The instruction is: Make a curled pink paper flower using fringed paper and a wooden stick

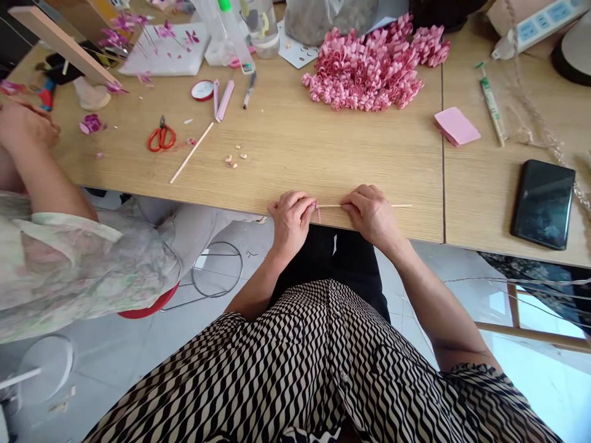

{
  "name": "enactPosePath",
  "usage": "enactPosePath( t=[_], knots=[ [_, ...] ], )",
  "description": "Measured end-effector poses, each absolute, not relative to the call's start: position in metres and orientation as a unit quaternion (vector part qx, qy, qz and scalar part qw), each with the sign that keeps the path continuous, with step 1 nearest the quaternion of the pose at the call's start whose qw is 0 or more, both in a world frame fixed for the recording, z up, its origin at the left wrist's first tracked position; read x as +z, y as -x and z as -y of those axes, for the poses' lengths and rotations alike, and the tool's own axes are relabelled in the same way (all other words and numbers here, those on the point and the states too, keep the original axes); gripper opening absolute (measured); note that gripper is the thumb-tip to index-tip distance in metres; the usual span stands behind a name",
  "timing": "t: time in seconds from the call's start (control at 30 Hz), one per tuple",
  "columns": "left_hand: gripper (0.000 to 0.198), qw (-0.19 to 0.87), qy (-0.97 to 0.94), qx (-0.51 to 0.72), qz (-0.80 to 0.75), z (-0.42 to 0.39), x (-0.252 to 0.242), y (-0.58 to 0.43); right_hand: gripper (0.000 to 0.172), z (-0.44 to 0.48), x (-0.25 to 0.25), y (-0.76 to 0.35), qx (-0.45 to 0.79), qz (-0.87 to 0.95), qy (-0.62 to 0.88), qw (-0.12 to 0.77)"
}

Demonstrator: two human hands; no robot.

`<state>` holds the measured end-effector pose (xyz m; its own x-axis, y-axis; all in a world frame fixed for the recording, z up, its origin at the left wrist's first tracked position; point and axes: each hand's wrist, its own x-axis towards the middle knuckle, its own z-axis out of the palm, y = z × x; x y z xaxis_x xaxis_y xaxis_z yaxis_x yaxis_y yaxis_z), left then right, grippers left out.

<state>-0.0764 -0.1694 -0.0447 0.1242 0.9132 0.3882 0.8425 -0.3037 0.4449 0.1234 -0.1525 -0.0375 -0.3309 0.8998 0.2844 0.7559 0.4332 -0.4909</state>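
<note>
A thin pale stick (329,205) lies level along the near edge of the wooden table (286,135). At its left end my left hand (292,220) is closed, fingertips pinched on a small pink strip (319,215) that hangs down by the stick. My right hand (372,212) is closed around the stick farther right, and the stick's right end sticks out past it. What lies under the fingertips is hidden.
Curled pink pieces (369,67) are heaped at the back. Pink sheets (457,126) and a black phone (543,204) lie right. Left are red scissors (161,136), a wooden stick (191,152) and small beige pieces (235,157). Another person's arm (50,166) rests at far left.
</note>
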Motion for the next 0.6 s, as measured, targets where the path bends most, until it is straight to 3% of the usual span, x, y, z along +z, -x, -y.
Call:
enactPosePath(
  t=[0.6],
  knots=[
    [0.021, 0.027, -0.755, 0.292, -0.587, 0.1697, -0.05, 0.0748, 0.022, 0.1557, -0.0375, -0.1215, 0.111, 0.805, 0.52, 0.262]
  ],
)
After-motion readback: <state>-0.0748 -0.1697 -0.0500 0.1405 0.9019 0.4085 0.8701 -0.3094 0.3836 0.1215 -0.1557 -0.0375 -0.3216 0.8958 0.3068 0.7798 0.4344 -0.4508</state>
